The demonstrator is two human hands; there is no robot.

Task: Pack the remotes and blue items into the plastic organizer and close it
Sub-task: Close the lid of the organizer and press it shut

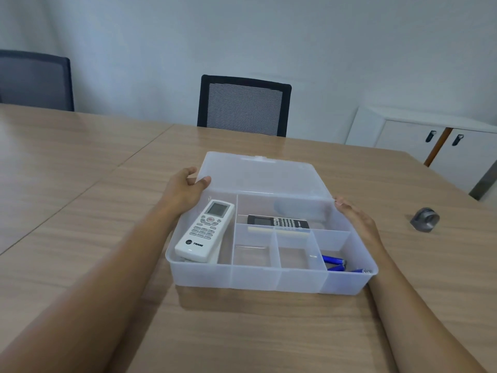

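Note:
A clear plastic organizer sits mid-table with its hinged lid tilted partway over the back. A white remote lies in the long left compartment. In the back right compartment rests a black remote. Several blue items lie in the front right compartment. My left hand grips the lid's left corner, thumb on top. My right hand lies flat against the lid's right edge, fingers extended.
A grey roll of tape lies on the wooden table to the right. A black mesh chair stands behind the table, another chair at far left. A white cabinet stands at right.

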